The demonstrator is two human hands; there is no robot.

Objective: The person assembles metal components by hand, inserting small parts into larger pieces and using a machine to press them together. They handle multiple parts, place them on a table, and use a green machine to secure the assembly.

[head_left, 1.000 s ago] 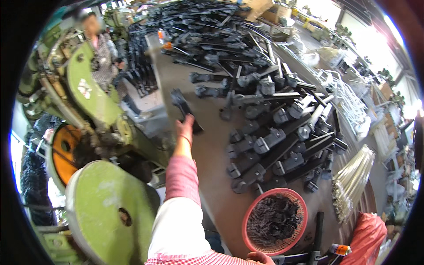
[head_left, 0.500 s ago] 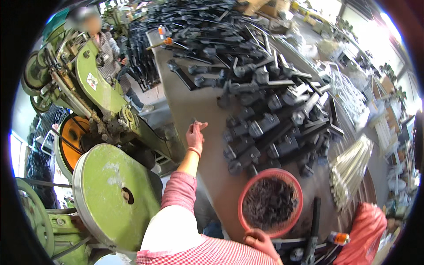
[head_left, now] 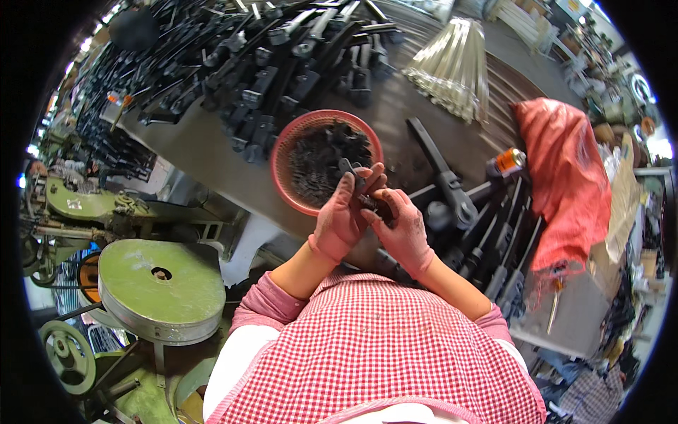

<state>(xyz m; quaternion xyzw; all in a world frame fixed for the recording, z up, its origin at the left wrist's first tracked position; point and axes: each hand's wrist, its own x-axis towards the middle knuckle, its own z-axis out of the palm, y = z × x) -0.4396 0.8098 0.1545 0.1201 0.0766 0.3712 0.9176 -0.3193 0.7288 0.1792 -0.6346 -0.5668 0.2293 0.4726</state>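
My left hand [head_left: 337, 219] is closed over the near edge of a red mesh basket [head_left: 278, 164], with a small flat dark metal piece [head_left: 346, 167] between thumb and fingers. Beside it, my right hand [head_left: 404, 230] is closed, its fingertips touching the left fingers. Something small and dark sits at those fingertips, too hidden to name. The basket holds many small dark pieces [head_left: 311, 166] like clips or plates. To the right of my hands lies a black bar with a rounded joint end [head_left: 452, 194].
Black jointed bars [head_left: 261, 92] are heaped at the back left. Pale rods [head_left: 455, 71] lie in a bundle at the far side. An orange can [head_left: 506, 162] and a red sack [head_left: 561, 177] are at the right. A green machine wheel [head_left: 161, 283] stands at the left.
The view has swung to the right. My left hand has come from the table's left edge to the basket and now holds a small dark piece. My right hand has joined it.
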